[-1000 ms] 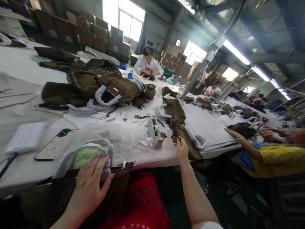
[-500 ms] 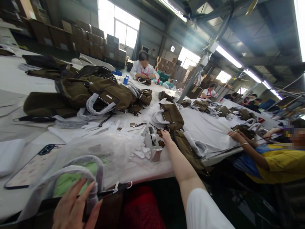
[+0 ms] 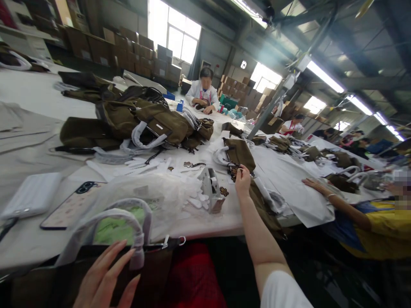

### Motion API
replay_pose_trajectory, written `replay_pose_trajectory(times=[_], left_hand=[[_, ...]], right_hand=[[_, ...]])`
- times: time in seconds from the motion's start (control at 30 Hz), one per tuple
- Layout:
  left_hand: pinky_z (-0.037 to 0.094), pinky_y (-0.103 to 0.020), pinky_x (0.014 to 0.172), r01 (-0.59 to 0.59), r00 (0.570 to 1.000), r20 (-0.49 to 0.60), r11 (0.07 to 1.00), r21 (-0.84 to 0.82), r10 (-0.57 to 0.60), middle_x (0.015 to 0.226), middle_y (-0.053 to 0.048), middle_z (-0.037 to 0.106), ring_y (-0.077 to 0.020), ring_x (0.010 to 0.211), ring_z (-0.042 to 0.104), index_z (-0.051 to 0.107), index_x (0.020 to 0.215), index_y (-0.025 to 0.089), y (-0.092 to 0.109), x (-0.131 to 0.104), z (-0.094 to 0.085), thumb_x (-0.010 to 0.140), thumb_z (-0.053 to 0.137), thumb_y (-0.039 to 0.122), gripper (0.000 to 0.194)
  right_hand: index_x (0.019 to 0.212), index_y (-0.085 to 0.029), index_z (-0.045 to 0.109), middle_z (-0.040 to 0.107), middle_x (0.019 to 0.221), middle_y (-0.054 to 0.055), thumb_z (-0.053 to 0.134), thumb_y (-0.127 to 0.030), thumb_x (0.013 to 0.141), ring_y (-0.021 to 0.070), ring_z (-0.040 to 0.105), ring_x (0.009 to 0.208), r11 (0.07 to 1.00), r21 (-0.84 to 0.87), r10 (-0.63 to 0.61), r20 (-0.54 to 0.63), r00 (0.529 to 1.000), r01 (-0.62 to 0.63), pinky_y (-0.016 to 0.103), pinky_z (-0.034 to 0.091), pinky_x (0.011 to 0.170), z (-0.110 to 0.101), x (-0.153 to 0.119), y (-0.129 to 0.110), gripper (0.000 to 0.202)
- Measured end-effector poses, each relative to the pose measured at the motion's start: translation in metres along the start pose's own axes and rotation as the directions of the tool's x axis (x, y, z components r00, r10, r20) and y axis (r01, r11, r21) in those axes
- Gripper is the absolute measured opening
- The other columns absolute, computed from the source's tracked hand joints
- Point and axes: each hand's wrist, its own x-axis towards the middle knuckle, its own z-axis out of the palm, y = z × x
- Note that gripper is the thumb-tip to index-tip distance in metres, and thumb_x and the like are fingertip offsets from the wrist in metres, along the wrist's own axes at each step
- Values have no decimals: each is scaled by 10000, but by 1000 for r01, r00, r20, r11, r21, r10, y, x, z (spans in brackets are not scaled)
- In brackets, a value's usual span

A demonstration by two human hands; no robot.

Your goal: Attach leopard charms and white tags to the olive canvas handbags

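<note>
My left hand (image 3: 107, 276) lies with its fingers spread against a dark brown handbag (image 3: 154, 269) at the bottom of the view. The bag's handles (image 3: 146, 218) are wrapped in pale film, and green material (image 3: 115, 225) shows beyond them. My right hand (image 3: 243, 182) reaches out over the table, fingers pinched on a leopard-print flower charm (image 3: 233, 172). Just beyond it lies an olive handbag (image 3: 240, 155). A second flower charm (image 3: 224, 191) sits on the tape dispenser (image 3: 210, 188), left of my right hand.
Olive handbags (image 3: 160, 122) are piled at the back left. A phone (image 3: 72, 205) and a white box-like item (image 3: 34, 194) lie on the left. Clear plastic (image 3: 154, 188) covers the table's middle. A co-worker's hand (image 3: 316, 187) rests on white sheeting (image 3: 289, 184) at right; another person (image 3: 204, 94) sits opposite.
My right hand has moved right, away from the tape dispenser, with the flower charm in it. My view has shifted left. My left hand stays by the handbag's handle.
</note>
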Motion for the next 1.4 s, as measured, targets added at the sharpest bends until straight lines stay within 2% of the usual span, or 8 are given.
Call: replay_pose_trajectory(times=[0.13, 0.3, 0.43, 0.53, 0.77, 0.87, 1.0, 1.4], left_hand=[[403, -422, 1099, -43, 999, -13, 992, -117, 42, 1397, -101, 530, -294, 1277, 515, 497, 1344, 254, 29, 20, -18, 824, 607, 183, 536], [402, -434, 1088, 241, 962, 224, 876, -418, -157, 1367, -99, 570, -276, 1245, 539, 542, 1299, 234, 57, 39, -18, 866, 571, 282, 436], [519, -414, 904, 847, 530, 797, 136, -514, -290, 1073, -118, 718, -268, 991, 667, 661, 1088, 171, 70, 38, 0, 868, 524, 483, 405], [536, -344, 755, 895, 322, 941, -291, -339, -106, 916, -98, 737, -229, 828, 680, 690, 957, 158, 76, 28, 6, 795, 632, 479, 365], [427, -240, 502, 918, 361, 925, -129, -375, -122, 626, -3, 623, -127, 527, 537, 655, 894, 160, 69, 15, -2, 773, 676, 562, 420], [407, -223, 500, 910, 409, 903, -19, -415, -133, 652, 10, 609, -107, 525, 518, 644, 924, 170, 65, 14, -2, 742, 729, 512, 397], [247, -178, 424, 876, 430, 852, -89, -473, -298, 540, 69, 477, -49, 429, 359, 615, 867, 169, 63, 14, -4, 758, 712, 440, 308], [98, -197, 402, 891, 331, 900, -220, -397, -285, 574, 50, 530, -15, 394, 248, 653, 976, 137, 63, 15, -8, 683, 759, 411, 415]], right_hand=[[919, -179, 656, 595, 1298, 126, 472, -352, 950, 234, 554, 1179, 927, 296, -236, -18, 972, 231, 415, 410, 1047, -65, -67, -43, 255], [927, -212, 670, 595, 1303, 103, 515, -332, 963, 238, 604, 1112, 816, 575, -291, 495, 819, -58, 407, 484, 963, -107, -171, -100, 199], [928, -212, 662, 606, 1285, 104, 504, -318, 976, 235, 590, 1149, 764, 612, -444, 729, 521, -206, 402, 474, 988, -107, -224, -121, 196], [928, -208, 643, 599, 1293, 103, 492, -301, 981, 219, 588, 1159, 742, 628, -516, 759, 397, -236, 383, 472, 1000, -98, -243, -125, 185], [935, -197, 642, 570, 1341, 98, 494, -200, 960, 187, 589, 1165, 802, 595, -564, 782, 266, -49, 347, 451, 1031, -86, -249, -133, 150], [928, -203, 666, 557, 1369, 87, 518, -230, 952, 202, 562, 1213, 804, 589, -535, 777, 333, -83, 357, 436, 1050, -82, -253, -135, 152], [947, -208, 692, 688, 1139, 75, 544, -351, 948, 200, 655, 1014, 754, 508, -246, 806, 539, -416, 339, 530, 891, -70, -263, -131, 206], [873, -172, 632, 705, 724, 29, 753, -487, 759, 151, 671, 583, 275, 345, 75, 923, 378, -897, 227, 553, 497, -38, -282, -123, 355]])
